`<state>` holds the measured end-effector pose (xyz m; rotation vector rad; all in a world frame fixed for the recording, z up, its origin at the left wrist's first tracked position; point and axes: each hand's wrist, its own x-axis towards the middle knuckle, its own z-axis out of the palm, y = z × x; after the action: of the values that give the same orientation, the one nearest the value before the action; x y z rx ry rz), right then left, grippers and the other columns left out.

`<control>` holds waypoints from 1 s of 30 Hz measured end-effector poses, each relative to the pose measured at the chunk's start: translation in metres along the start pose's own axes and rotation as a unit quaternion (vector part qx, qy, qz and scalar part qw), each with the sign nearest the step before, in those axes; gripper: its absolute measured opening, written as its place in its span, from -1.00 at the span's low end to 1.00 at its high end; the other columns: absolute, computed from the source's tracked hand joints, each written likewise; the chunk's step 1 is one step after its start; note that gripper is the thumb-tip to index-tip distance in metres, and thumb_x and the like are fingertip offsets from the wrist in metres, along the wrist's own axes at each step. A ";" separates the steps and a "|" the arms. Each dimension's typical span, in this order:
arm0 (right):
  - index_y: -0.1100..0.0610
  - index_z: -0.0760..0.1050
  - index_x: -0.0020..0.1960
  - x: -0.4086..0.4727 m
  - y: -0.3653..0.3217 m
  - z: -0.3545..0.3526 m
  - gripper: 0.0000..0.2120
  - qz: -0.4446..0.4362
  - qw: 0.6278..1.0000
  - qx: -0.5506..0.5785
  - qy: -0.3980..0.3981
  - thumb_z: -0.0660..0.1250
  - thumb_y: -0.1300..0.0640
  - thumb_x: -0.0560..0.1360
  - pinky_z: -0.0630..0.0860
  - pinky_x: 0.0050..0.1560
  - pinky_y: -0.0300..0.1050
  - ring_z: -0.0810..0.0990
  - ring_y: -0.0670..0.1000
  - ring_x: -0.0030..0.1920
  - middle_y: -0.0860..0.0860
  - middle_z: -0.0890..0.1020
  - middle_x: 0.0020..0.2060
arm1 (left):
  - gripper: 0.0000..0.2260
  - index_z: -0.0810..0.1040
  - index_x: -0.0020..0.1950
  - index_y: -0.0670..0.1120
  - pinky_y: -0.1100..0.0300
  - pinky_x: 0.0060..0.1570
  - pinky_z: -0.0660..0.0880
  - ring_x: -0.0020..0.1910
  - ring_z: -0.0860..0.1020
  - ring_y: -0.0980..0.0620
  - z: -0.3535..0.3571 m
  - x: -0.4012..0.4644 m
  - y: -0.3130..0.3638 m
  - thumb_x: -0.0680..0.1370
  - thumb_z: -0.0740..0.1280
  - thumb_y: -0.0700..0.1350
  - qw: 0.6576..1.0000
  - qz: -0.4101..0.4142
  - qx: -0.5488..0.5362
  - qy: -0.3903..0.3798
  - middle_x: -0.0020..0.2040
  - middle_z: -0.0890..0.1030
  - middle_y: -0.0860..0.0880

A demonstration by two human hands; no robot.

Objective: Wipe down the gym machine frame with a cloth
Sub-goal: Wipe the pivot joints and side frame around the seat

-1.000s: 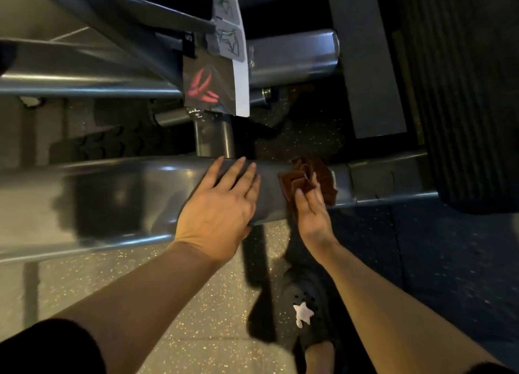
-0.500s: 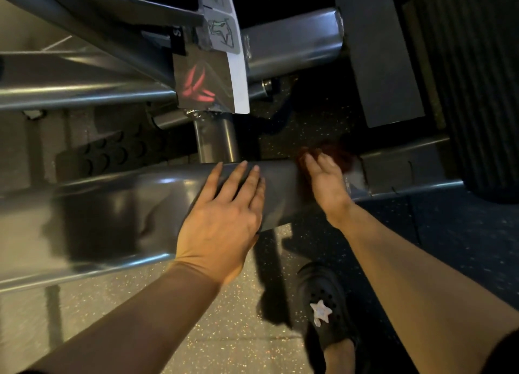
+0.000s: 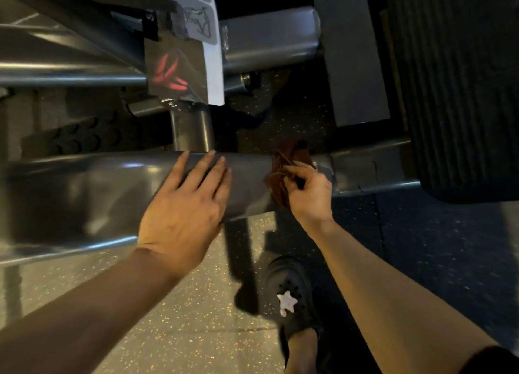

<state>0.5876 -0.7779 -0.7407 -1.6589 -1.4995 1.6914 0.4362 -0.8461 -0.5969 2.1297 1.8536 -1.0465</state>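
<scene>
A thick grey metal frame beam [image 3: 90,194] of the gym machine runs left to right across the view. My left hand [image 3: 185,208] rests flat on top of it, fingers straight and spread. Just to the right, a crumpled dark red-brown cloth [image 3: 283,163] lies bunched on the beam. My right hand [image 3: 307,189] grips the cloth with curled fingers and holds it against the beam near a joint in the frame.
A vertical post [image 3: 192,132] rises from the beam toward a label plate with red markings [image 3: 174,73]. More grey tubes [image 3: 269,36] lie behind. A dark ribbed pad [image 3: 460,87] stands at the right. My black shoe with a white star [image 3: 292,292] stands on the speckled floor.
My right hand pushed the cloth over the far side of the beam, then drew it back toward me and curled round it. My left hand stayed flat on the beam.
</scene>
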 end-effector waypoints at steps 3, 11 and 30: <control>0.17 0.55 0.27 -0.009 0.022 -0.028 -0.66 -0.078 0.977 -0.189 0.062 0.28 0.35 0.52 0.38 0.36 -0.08 0.44 0.07 0.31 0.05 0.55 0.27 | -0.32 -0.28 0.54 -0.13 -0.14 0.36 -0.46 0.52 -0.34 -0.13 0.007 0.018 0.040 0.64 0.12 0.02 0.995 0.074 -0.015 -0.067 0.56 -0.29 -0.15; 0.05 -0.12 0.59 0.010 0.084 -0.088 -0.33 -0.180 0.748 -0.608 -0.196 0.16 0.17 0.60 0.07 0.53 0.04 -0.16 0.03 0.57 -0.02 -0.25 0.57 | -0.31 -0.19 0.58 -0.15 -0.14 0.45 -0.34 0.55 -0.27 -0.07 0.015 0.089 0.098 0.62 0.18 -0.07 0.981 0.084 -0.020 -0.175 0.58 -0.25 -0.12; 0.10 0.17 0.55 0.040 0.073 -0.106 -0.42 -0.236 0.754 -0.596 -0.141 0.18 0.29 0.56 -0.09 0.53 0.05 -0.02 0.16 0.57 0.12 0.05 0.57 | -0.32 -0.22 0.57 -0.20 -0.17 0.43 -0.35 0.55 -0.28 -0.14 0.034 0.089 0.099 0.62 0.08 0.04 0.987 0.089 0.036 -0.128 0.57 -0.27 -0.17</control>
<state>0.6996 -0.7278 -0.7966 -1.1591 -3.1934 0.6171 0.5131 -0.8140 -0.7058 2.0399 1.5031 -1.2906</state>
